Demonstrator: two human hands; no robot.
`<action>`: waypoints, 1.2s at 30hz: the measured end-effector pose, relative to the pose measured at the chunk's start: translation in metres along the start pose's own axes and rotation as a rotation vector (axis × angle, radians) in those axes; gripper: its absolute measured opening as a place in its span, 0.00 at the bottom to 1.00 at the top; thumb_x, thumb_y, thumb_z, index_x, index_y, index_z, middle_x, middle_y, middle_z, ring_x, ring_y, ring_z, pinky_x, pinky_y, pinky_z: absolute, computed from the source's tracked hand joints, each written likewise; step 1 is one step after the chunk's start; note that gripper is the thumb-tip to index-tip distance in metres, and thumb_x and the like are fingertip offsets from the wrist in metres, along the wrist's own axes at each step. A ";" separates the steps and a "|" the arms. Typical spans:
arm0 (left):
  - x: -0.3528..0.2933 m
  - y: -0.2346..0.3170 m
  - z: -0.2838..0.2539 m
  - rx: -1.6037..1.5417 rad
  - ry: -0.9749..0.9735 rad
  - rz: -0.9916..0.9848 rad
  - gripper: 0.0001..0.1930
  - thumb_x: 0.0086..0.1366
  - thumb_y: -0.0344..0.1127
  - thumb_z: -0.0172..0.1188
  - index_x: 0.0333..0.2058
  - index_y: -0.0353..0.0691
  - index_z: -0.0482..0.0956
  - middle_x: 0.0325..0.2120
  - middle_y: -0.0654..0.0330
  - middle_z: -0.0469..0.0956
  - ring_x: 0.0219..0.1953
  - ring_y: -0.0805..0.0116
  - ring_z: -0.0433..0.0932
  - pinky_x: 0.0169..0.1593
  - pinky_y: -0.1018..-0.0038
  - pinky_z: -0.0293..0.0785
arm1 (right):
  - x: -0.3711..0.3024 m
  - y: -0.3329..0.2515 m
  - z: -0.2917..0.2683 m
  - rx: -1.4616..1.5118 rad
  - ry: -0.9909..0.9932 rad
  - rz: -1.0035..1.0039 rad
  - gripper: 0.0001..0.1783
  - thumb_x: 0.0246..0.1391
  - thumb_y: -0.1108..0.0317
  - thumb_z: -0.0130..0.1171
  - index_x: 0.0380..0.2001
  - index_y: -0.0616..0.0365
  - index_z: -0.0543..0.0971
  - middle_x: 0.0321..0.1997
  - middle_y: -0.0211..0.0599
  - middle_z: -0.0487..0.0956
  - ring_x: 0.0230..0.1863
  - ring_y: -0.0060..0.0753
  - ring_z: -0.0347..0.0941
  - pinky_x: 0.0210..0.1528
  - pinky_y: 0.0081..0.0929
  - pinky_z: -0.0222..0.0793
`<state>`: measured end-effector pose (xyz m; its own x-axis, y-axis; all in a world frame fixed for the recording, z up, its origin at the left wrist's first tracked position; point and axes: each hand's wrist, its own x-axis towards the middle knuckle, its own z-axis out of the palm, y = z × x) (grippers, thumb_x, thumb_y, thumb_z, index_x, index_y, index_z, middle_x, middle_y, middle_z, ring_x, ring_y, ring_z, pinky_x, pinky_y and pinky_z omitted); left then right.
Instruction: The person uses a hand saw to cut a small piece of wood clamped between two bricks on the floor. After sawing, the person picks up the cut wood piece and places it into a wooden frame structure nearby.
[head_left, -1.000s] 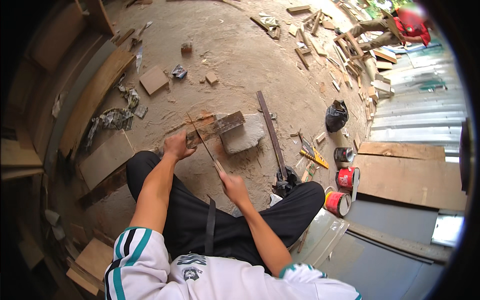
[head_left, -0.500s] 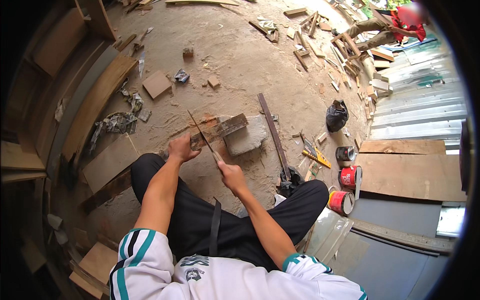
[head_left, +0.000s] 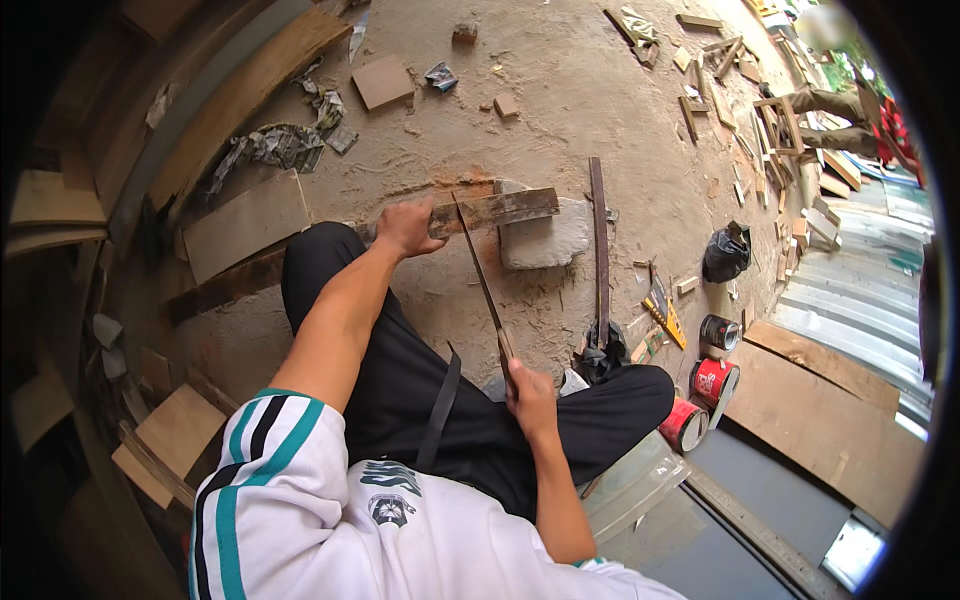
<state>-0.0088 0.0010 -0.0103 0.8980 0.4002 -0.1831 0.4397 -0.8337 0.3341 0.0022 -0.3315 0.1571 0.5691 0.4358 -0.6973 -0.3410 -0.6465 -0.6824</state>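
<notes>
The plank (head_left: 520, 206) starts at my far left, a long dark length passing under or behind my left knee (head_left: 325, 250); I can't tell which, nor whether my leg bears on it. It looks stiff and, by its length, fairly heavy, so I'd expect it to tip rather than bend if lifted by one end. Its face looks rough, likelier to splinter than slip. Next along, my left hand (head_left: 405, 228) is clamped on it, thumb pointing towards the blade; a good place to steady it, I judge, though the thumb lies close to the steel. Just right of that, the saw (head_left: 479, 265) reaches over the plank with its tip; I can't tell whether its teeth touch wood. The blade looks thin and springy, light enough for one hand and apt to bow if twisted, so the handle (head_left: 506, 345) is where to take hold. My right hand (head_left: 530, 395) is wrapped around it. Farther right, the plank's end lies over a pale block (head_left: 560, 245), which looks heavy and rough, with a dark strip (head_left: 600, 250) just beside it
</notes>
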 end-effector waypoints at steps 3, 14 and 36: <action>0.002 0.001 0.005 0.006 -0.019 -0.006 0.34 0.48 0.63 0.69 0.40 0.38 0.72 0.27 0.51 0.79 0.31 0.51 0.81 0.35 0.57 0.77 | 0.039 -0.008 0.023 -0.172 0.089 -0.286 0.31 0.67 0.51 0.48 0.16 0.64 0.71 0.12 0.30 0.65 0.17 0.25 0.61 0.22 0.31 0.56; 0.005 0.005 0.002 0.025 0.019 0.012 0.34 0.49 0.63 0.67 0.40 0.38 0.71 0.29 0.54 0.78 0.32 0.53 0.81 0.34 0.58 0.78 | 0.049 0.024 0.024 -0.148 0.124 -0.410 0.30 0.68 0.51 0.47 0.14 0.57 0.70 0.12 0.27 0.64 0.14 0.20 0.60 0.19 0.25 0.53; 0.008 0.009 0.002 0.064 -0.037 -0.013 0.32 0.50 0.64 0.68 0.39 0.41 0.73 0.30 0.52 0.81 0.33 0.51 0.83 0.35 0.58 0.78 | 0.084 0.004 0.041 -0.032 0.147 -0.309 0.29 0.66 0.51 0.50 0.15 0.61 0.70 0.12 0.27 0.66 0.17 0.18 0.59 0.21 0.26 0.54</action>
<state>0.0025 -0.0042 -0.0106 0.8902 0.3982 -0.2213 0.4484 -0.8515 0.2718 0.0182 -0.2717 0.0872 0.7440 0.5211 -0.4182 -0.1132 -0.5184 -0.8476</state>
